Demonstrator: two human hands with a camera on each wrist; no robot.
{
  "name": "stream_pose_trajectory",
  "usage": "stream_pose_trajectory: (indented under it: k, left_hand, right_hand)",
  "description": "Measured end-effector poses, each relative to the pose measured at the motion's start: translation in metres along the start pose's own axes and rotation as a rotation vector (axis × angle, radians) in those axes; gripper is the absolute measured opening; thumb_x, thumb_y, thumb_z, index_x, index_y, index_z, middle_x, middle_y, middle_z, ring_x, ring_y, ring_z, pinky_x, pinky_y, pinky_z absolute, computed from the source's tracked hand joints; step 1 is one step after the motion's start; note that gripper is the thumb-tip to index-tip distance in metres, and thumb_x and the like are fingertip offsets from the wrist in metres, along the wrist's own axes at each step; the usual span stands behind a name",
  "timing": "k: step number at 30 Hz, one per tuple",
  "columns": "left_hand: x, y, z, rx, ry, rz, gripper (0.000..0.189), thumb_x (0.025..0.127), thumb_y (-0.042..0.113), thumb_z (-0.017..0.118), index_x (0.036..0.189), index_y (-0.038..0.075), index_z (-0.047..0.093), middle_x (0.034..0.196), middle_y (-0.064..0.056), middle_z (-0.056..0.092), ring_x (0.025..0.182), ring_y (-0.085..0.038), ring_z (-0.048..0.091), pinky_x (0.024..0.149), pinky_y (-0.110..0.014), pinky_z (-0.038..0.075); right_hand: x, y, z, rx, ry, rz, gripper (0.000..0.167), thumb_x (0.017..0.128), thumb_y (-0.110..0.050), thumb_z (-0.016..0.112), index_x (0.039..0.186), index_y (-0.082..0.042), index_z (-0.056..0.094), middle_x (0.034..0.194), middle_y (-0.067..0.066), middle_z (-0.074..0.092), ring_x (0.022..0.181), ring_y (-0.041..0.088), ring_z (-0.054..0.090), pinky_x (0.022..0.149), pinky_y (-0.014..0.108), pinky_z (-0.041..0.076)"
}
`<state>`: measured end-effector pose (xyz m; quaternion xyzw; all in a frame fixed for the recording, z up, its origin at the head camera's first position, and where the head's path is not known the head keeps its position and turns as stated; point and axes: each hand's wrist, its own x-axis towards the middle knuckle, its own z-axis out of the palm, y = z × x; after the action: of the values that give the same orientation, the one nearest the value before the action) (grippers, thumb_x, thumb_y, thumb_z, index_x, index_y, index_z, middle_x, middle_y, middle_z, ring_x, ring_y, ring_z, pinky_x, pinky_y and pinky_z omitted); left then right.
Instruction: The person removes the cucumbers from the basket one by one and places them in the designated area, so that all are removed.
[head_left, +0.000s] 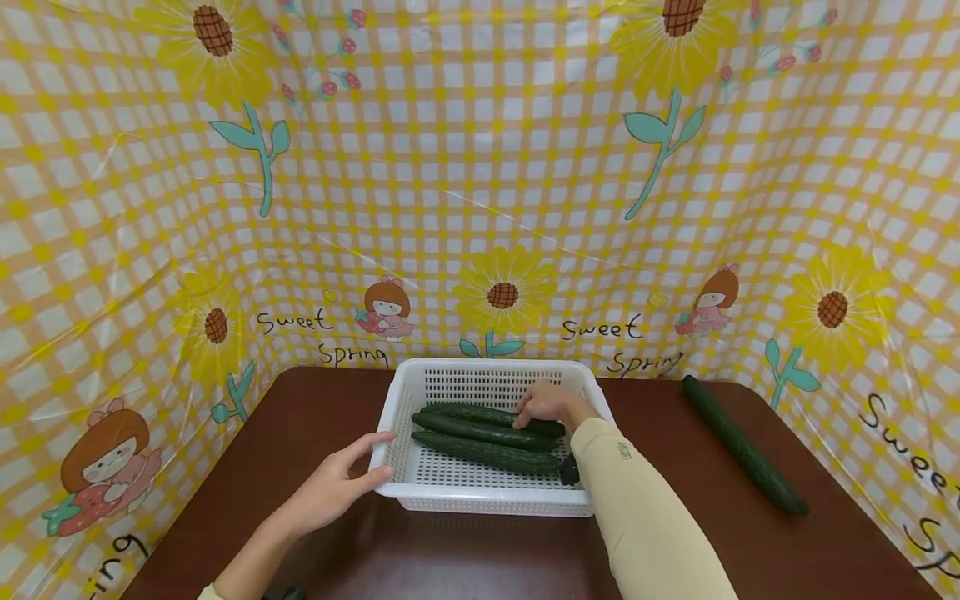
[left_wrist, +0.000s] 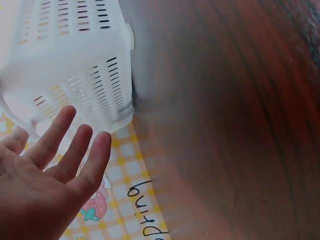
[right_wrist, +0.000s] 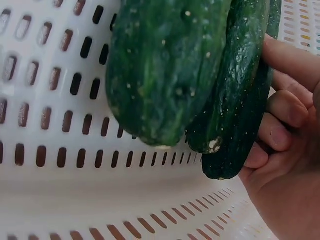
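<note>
A white perforated plastic basket (head_left: 495, 493) holds three dark green cucumbers lying side by side: a front cucumber (head_left: 483, 451), a middle cucumber (head_left: 476, 429) and a back cucumber (head_left: 468, 410). My right hand (head_left: 546, 402) reaches inside and grips the back cucumber near its right end. In the right wrist view, curled fingers (right_wrist: 280, 132) lie against that cucumber (right_wrist: 232, 145), and the other two are closer to the camera. At the basket's left rim, my left hand (head_left: 337, 483) touches with thumb and fingertip. Its fingers (left_wrist: 92, 160) are extended beside the basket wall in the left wrist view.
Another cucumber (head_left: 742, 446) lies slantwise on the brown table (head_left: 675, 483), right of the basket. Checked yellow-and-white sheeting (head_left: 495, 183) with flower prints rises behind the table and on both sides.
</note>
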<state>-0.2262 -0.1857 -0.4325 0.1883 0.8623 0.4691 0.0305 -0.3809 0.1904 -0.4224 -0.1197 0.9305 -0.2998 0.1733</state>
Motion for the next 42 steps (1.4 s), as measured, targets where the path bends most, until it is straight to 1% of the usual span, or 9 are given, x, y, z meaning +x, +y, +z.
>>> stream_pose_trajectory:
  k: [6,10,15,18,22,28,33,38,42]
  left_hand:
    - [0.0025,-0.0003,0.0016,-0.012,-0.012,0.022,0.056,0.099,0.037,0.065,0.149,0.022,0.048,0.151,-0.004,0.05,0.131,-0.024,0.049,0.089,-0.03,0.049]
    - [0.0018,0.0013,0.001,-0.006,0.004,0.008,0.054,0.098,0.034,0.066,0.148,0.022,0.049,0.15,-0.003,0.05,0.132,-0.023,0.047,0.091,-0.03,0.048]
    - [-0.0002,0.0007,0.0009,-0.024,0.012,-0.001,0.054,0.099,0.031,0.066,0.149,0.022,0.049,0.151,-0.004,0.049,0.129,-0.024,0.05,0.088,-0.029,0.049]
    - [-0.0002,0.0,0.0021,-0.022,0.018,0.006,0.054,0.099,0.032,0.065,0.149,0.023,0.048,0.151,-0.003,0.049,0.132,-0.023,0.048,0.095,-0.037,0.048]
    - [0.0006,-0.001,0.0038,-0.023,0.019,0.026,0.055,0.099,0.034,0.064,0.15,0.022,0.048,0.152,-0.001,0.049,0.14,-0.023,0.042,0.107,-0.052,0.039]
    - [0.0016,-0.0028,0.0034,-0.028,0.032,0.035,0.056,0.098,0.038,0.065,0.149,0.023,0.048,0.151,-0.002,0.05,0.139,-0.023,0.043,0.109,-0.055,0.036]
    - [0.0006,-0.0041,0.0034,-0.018,0.03,0.032,0.055,0.098,0.038,0.065,0.149,0.024,0.048,0.15,-0.002,0.051,0.138,-0.023,0.044,0.109,-0.056,0.035]
    - [0.0001,-0.0038,0.0042,-0.02,0.026,0.033,0.054,0.099,0.034,0.065,0.149,0.023,0.048,0.151,-0.001,0.049,0.141,-0.023,0.041,0.111,-0.057,0.033]
    - [-0.0003,-0.0041,0.0041,-0.021,0.028,0.033,0.054,0.099,0.035,0.065,0.149,0.023,0.048,0.151,-0.002,0.049,0.141,-0.024,0.041,0.111,-0.058,0.033]
  right_hand:
    - [-0.0057,0.0011,0.0005,0.026,0.007,0.028,0.03,0.082,-0.014,0.079,0.11,-0.005,0.078,0.126,0.014,0.069,0.124,0.033,0.059,0.106,0.048,0.045]
    - [-0.0058,0.0009,0.0009,0.043,0.004,0.036,0.037,0.082,-0.018,0.081,0.116,-0.005,0.076,0.135,0.016,0.064,0.13,0.035,0.053,0.108,0.048,0.043]
    - [-0.0043,0.0009,0.0016,0.061,-0.003,0.035,0.039,0.084,-0.018,0.08,0.12,-0.005,0.074,0.136,0.015,0.063,0.134,0.036,0.05,0.108,0.048,0.042]
    - [-0.0027,0.0023,0.0017,0.092,-0.008,0.044,0.04,0.084,-0.016,0.08,0.122,-0.004,0.073,0.137,0.016,0.063,0.134,0.037,0.05,0.108,0.049,0.042]
    - [-0.0018,0.0049,0.001,0.127,-0.03,0.057,0.039,0.087,-0.014,0.077,0.123,-0.003,0.071,0.139,0.016,0.061,0.136,0.037,0.048,0.109,0.049,0.042]
    - [-0.0009,0.0038,-0.0007,0.147,-0.049,0.037,0.03,0.09,-0.01,0.07,0.119,-0.002,0.073,0.132,0.014,0.066,0.134,0.036,0.051,0.11,0.049,0.041]
    - [-0.0009,0.0032,0.0007,0.138,-0.047,0.027,0.028,0.088,-0.012,0.073,0.115,-0.003,0.075,0.131,0.015,0.066,0.131,0.036,0.053,0.108,0.049,0.043]
    - [-0.001,0.0026,0.001,0.153,-0.034,0.01,0.019,0.086,-0.008,0.074,0.103,0.0,0.075,0.133,0.017,0.064,0.131,0.036,0.053,0.107,0.049,0.044]
    - [0.0013,0.0016,-0.0004,0.191,-0.039,-0.007,0.022,0.085,-0.005,0.073,0.105,0.003,0.075,0.128,0.018,0.067,0.129,0.036,0.055,0.107,0.048,0.044]
